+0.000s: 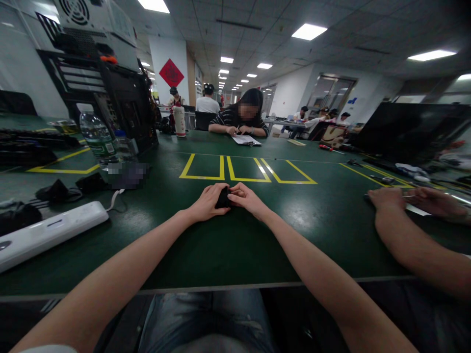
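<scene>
A small black object [222, 198] is held between my two hands just above or on the green table [235, 245]; its kind I cannot make out. My left hand [208, 202] wraps around its left side, thumb towards me and fingers over the far side. On its right side, the fingertips of my right hand [247, 198] pinch or press the edge. Much of the object is hidden by my fingers. Beyond my hands lie several yellow tape outlines [224, 169] on the table.
To the left are a white power strip [55, 233], a water bottle [96, 132] and an open computer case [125, 98]. A co-worker's hands [390, 198] work at the right. Across the table a person writes on a clipboard [246, 140]. A dark monitor [412, 130] stands back right.
</scene>
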Motion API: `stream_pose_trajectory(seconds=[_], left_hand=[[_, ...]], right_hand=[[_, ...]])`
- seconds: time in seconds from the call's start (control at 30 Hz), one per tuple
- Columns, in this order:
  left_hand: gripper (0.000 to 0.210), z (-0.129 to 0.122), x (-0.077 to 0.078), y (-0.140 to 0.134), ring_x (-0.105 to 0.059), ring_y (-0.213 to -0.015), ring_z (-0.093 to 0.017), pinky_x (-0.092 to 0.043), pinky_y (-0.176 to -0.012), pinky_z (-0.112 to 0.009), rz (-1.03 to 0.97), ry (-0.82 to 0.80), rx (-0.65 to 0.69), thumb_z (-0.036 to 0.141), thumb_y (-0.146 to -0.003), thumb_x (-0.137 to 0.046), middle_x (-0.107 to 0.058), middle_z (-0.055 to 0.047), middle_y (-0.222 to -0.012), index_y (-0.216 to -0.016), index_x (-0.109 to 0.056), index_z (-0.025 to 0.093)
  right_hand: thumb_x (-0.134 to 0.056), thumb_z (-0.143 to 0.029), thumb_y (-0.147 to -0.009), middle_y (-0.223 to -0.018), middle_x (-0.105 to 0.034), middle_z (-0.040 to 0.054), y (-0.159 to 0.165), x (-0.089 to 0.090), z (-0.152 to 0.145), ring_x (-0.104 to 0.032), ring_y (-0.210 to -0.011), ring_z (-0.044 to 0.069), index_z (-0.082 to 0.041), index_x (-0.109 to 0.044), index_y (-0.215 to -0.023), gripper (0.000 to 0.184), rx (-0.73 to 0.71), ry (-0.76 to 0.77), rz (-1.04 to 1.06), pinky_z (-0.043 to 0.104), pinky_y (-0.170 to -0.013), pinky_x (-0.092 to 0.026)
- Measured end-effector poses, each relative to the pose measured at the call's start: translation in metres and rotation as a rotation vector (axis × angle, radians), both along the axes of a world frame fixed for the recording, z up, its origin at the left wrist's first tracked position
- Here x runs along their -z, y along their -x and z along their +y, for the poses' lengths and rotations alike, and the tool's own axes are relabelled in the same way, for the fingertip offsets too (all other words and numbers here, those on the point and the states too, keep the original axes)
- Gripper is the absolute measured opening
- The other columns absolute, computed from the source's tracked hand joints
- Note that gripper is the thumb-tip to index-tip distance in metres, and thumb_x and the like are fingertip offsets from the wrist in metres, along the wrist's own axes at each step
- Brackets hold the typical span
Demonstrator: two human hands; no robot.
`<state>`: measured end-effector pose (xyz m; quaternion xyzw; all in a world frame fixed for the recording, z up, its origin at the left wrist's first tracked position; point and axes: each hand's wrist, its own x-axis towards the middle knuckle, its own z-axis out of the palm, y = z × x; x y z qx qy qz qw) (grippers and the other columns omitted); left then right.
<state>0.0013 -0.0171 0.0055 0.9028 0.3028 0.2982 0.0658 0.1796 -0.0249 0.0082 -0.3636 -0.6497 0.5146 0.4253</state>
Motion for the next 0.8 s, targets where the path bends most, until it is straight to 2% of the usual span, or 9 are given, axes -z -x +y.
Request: stream_pose_trajectory(seconds=[0.3,0.5,0.6,0.8], left_hand=[[0.058,-0.001,0.000,0.000,-0.040,-0.109,-0.023,-0.025,-0.096,-0.042,-0.003,0.010,-0.003,0.033,-0.070,-0.055,-0.043,-0.008,-0.114,-0.118,-0.027,0.021],[0.057,0.000,0.000,0.000,-0.040,-0.109,-0.023,-0.025,-0.096,-0.041,-0.009,-0.001,0.014,0.034,-0.070,-0.055,-0.043,-0.008,-0.114,-0.118,-0.027,0.020],[0.057,-0.001,0.000,0.000,-0.040,-0.109,-0.023,-0.026,-0.096,-0.041,-0.012,0.005,0.012,0.033,-0.070,-0.055,-0.043,-0.007,-0.114,-0.118,-0.027,0.021],[0.058,-0.002,-0.002,0.001,-0.040,-0.110,-0.023,-0.025,-0.097,-0.041,-0.002,0.014,0.009,0.033,-0.070,-0.055,-0.042,-0.008,-0.115,-0.119,-0.026,0.021]], right_hand=[[-0.062,-0.031,-0.065,-0.100,-0.055,0.0044,-0.002,-0.002,0.002,-0.053,-0.093,0.016,-0.019,-0.053,-0.096,0.034,-0.012,0.078,-0.039,0.035,-0.083,-0.043],[-0.065,-0.023,-0.061,-0.098,-0.055,0.0020,-0.004,-0.010,-0.002,-0.051,-0.094,0.015,-0.019,-0.052,-0.092,0.034,-0.063,-0.074,-0.070,0.035,-0.087,-0.039],[-0.065,-0.022,-0.062,-0.094,-0.055,0.0007,-0.003,-0.009,-0.004,-0.052,-0.093,0.015,-0.021,-0.051,-0.091,0.033,-0.076,-0.073,-0.077,0.034,-0.086,-0.040],[-0.058,-0.033,-0.068,-0.087,-0.054,0.0005,-0.001,-0.005,-0.001,-0.052,-0.087,0.015,-0.022,-0.049,-0.087,0.024,-0.014,-0.062,-0.063,0.034,-0.080,-0.043]])
